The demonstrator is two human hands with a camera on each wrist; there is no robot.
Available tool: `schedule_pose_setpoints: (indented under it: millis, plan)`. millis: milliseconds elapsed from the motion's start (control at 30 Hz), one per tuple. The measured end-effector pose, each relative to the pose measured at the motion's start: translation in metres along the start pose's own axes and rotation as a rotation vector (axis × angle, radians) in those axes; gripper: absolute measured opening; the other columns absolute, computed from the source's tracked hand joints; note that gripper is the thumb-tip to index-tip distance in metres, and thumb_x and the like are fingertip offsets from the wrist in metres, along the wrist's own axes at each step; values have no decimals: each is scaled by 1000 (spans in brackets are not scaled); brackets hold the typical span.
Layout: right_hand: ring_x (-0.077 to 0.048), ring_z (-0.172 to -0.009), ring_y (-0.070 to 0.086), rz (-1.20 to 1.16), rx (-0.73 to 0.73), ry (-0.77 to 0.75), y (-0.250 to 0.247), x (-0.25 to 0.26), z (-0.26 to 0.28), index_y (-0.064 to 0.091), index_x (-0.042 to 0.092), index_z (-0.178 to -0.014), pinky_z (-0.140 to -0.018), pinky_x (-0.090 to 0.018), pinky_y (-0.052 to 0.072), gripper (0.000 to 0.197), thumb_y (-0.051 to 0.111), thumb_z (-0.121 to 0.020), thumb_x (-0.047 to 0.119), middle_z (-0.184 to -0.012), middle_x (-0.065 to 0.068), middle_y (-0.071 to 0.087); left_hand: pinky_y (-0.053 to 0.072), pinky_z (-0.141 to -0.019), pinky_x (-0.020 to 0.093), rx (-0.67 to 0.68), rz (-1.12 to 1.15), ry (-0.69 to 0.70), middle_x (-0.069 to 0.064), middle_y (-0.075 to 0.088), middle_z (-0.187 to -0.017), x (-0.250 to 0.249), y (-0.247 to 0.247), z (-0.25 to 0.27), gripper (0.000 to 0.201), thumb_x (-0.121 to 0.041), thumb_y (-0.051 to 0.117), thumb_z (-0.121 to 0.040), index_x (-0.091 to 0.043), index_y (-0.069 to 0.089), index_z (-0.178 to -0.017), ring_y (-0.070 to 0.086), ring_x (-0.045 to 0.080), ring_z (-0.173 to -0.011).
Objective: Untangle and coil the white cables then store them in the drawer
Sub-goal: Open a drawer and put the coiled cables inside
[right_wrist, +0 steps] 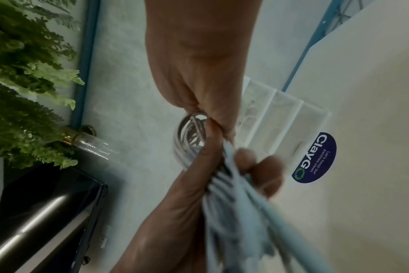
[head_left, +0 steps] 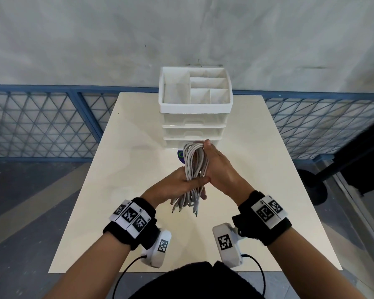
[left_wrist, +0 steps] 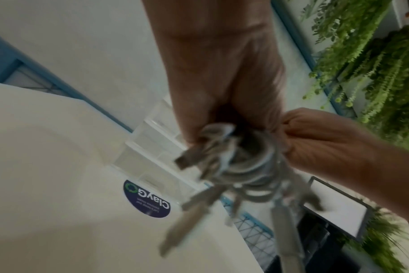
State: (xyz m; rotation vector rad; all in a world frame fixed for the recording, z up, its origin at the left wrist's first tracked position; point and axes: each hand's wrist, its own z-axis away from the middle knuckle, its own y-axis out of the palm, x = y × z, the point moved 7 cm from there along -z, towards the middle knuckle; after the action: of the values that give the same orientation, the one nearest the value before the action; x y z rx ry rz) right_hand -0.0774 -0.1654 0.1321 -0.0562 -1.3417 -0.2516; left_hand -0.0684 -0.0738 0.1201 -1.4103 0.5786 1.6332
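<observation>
Your left hand [head_left: 177, 184] grips the white cables [head_left: 195, 162] at mid-bundle; right hand [head_left: 219, 167] pinches the loop top, keeping coils together before the drawer [head_left: 192, 134].

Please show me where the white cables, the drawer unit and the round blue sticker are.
white cables [head_left: 195, 162]: head view, middle of the bundle between both hands.
drawer unit [head_left: 194, 122]: head view, front of its top drawer.
round blue sticker [right_wrist: 314, 158]: right wrist view, its centre.
</observation>
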Motion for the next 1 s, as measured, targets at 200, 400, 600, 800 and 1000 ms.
schedule_pose_setpoints:
  millis: [200,400,600,800,1000]
  plan:
    - [-28,-103,66,-265,209,21,9,8,5,54,17,-122,-80,-33,58,47,60,-79,34,-111,-16,57,53,-63,25,177,223,-83,-5,48,-51,0,18,9,27,-6,56,-91,-12,49,-66,50,11,-48]
    - [-13,-59,64,-257,12,-40,1,10,4,54,10,-73,-52,-22,50,15,65,-82,5,-62,0,59,55,-63,32,191,140,-114,-2,58,-54,0,20,10,19,4,66,-80,-9,52,-78,59,12,-50]
    - [-22,-49,48,-165,-133,-199,-8,20,2,46,12,-75,-48,-24,44,21,60,-83,-2,-60,-9,44,47,-60,33,62,71,-177,15,59,-64,5,22,10,22,-6,76,-68,-1,56,-74,59,28,-62]
    - [-23,-40,47,-43,-303,-263,-16,18,2,44,10,-77,-44,-26,40,18,55,-82,-4,-62,-15,44,42,-50,28,-94,-40,-160,34,66,-89,14,25,4,23,-20,73,-64,-14,52,-71,59,33,-63]
    - [-16,-38,45,-41,-403,-179,-24,9,-1,42,11,-72,-44,-24,40,20,51,-81,-5,-57,-11,41,45,-40,21,-224,-71,-60,5,54,-61,10,25,1,22,1,52,-80,-20,46,-78,57,14,-38]
